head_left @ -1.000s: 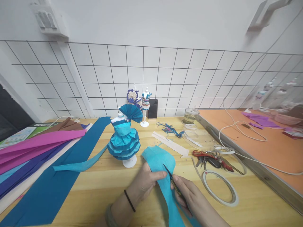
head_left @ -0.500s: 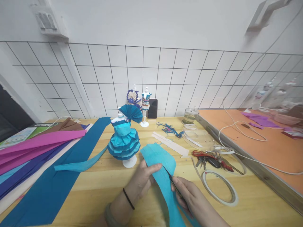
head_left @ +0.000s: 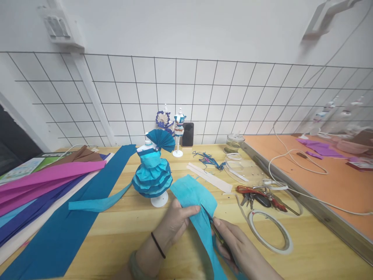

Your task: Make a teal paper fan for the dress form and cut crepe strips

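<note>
Presently the left hand (head_left: pixel 177 221) pinches the turquoise crepe strip (head_left: pixel 198 210) while the right hand (head_left: pixel 236 245), gripping scissors (head_left: pixel 211 221), is mid-cut; the next snip probably needs the strip kept taut.

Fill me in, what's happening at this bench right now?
A person is cutting a strip of light blue crepe paper over the wooden table. The left hand pinches the strip's edge while the right hand works small scissors into it. Just behind stands a mannequin in a blue paper dress. Coloured paper sheets lie to the left, a tape ring and keys to the right.
</note>
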The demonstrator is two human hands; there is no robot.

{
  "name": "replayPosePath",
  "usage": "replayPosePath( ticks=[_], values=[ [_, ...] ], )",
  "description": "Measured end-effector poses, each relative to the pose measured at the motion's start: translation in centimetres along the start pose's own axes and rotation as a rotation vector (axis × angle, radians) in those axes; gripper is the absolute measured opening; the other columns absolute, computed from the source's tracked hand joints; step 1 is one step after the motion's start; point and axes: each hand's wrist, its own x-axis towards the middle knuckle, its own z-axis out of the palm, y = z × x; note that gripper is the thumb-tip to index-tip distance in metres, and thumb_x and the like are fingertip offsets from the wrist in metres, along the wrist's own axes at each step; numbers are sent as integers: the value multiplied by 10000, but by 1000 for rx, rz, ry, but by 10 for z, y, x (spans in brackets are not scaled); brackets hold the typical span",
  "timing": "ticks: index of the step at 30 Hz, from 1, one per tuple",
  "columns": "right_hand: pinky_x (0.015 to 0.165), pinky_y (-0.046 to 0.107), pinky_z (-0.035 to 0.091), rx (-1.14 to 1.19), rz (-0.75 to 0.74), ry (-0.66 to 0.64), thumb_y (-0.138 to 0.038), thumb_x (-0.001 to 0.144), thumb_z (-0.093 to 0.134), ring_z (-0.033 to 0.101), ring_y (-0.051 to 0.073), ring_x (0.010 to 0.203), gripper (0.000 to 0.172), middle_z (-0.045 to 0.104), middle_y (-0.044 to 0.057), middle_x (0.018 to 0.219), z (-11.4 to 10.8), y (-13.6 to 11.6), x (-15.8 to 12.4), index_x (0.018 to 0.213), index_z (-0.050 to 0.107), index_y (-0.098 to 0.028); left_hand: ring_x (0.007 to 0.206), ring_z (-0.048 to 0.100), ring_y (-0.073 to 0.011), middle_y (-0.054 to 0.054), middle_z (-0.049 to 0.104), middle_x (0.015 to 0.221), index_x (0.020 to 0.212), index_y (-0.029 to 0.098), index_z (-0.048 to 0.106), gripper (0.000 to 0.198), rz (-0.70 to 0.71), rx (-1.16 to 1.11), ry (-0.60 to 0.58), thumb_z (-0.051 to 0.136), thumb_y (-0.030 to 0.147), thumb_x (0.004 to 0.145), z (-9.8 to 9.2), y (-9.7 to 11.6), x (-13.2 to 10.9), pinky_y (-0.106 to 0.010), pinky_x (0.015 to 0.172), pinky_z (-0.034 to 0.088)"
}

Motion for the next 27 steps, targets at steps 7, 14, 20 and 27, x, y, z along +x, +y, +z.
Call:
replayPosePath(
  ticks=[7, 14, 20, 27],
  values=[
    [351, 184, 238, -21, 64, 29, -718, 744, 328, 243, 65, 334, 551, 271, -111, 372, -2, -1, -7, 740, 508, -197, 673, 632, -177, -65, 696, 754, 794, 119, 629, 269, -17, -14, -6, 754, 132, 556, -1, 2, 2, -303, 664, 494],
    [337, 181, 245, -27, 32, 16, -668, 789, 312, 262, 66, 323, 506, 282, -109, 387, -2, 1, -2, 744, 490, -196, 648, 625, -179, -58, 691, 739, 782, 118, 637, 300, -56, 35, -17, 780, 160, 521, 3, 2, -2, -315, 666, 488],
    [341, 186, 245, -24, 12, 25, -630, 808, 335, 279, 65, 328, 458, 297, -105, 396, 0, -7, 2, 633, 397, -212, 683, 622, -187, -78, 697, 814, 815, 114, 649, 313, -71, 68, -52, 775, 163, 533, 4, -2, -3, -336, 686, 490],
    [360, 191, 266, 11, -42, 2, -581, 841, 343, 297, 63, 339, 471, 288, -100, 403, 1, -7, 3, 551, 357, -211, 807, 620, -197, -90, 702, 907, 868, 120, 663, 285, -38, 82, -89, 730, 131, 591, 2, -3, -2, -322, 774, 461]
  ],
)
